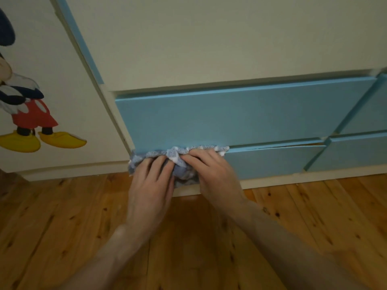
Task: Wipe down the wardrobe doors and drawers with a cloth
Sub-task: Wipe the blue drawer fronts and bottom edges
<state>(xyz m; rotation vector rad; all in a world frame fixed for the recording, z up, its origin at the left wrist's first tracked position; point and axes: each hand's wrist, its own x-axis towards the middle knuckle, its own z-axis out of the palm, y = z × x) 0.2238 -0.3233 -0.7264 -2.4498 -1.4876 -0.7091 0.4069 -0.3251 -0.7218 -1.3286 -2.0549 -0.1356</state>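
1. The cloth point(180, 152) sits bunched along the top edge of the lower drawer point(272, 160), at its left end; probably so the ledge gets wiped too.
2. The left hand point(150, 183) presses it flat, fingers point(158, 164) slightly spread; the right hand point(211, 170) curls its fingers round the folds (seemingly steadying the bunch).

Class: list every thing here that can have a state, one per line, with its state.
cloth: bunched, pressed on the top left corner of the lower drawer.
left hand: fingers straight, pressing the cloth.
right hand: fingers curled over the cloth.
upper drawer: shut.
lower drawer: looks shut.
door with cartoon sticker: looks shut.
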